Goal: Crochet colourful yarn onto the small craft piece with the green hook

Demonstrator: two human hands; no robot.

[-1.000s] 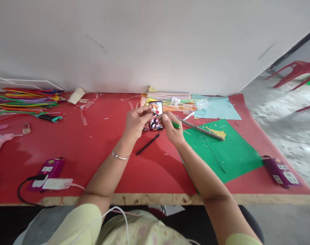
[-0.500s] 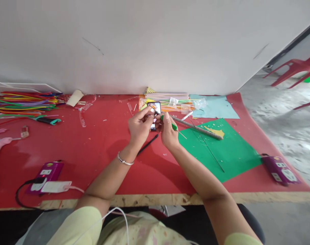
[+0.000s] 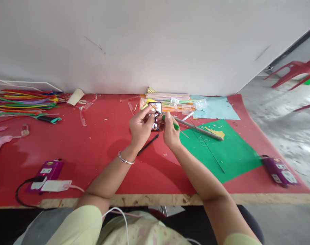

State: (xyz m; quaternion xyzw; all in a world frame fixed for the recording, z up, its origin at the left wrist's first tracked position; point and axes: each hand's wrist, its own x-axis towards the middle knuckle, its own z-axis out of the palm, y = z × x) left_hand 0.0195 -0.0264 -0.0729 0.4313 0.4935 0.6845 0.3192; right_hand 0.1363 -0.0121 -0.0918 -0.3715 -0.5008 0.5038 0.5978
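In the head view my left hand is closed, with thumb and finger pinching a small dark piece whose kind is unclear. My right hand is closed around a green piece, from which a thin pale stick juts out. The fingertips of both hands nearly meet above a lit phone, which they partly cover. Just right of my right hand, a long grey rod reaches over a green sheet. Below the hands lies a short black rod.
Colourful pipe cleaners are heaped at the far left, beside teal-handled pliers or cutters. A pink glue gun and two purple power strips, one left and one right, lie on the red table. A light blue sheet lies at the back.
Both hands stay together over the phone and appear slightly farther right in the view. The dark piece between them has turned a little. Nothing has been let go.
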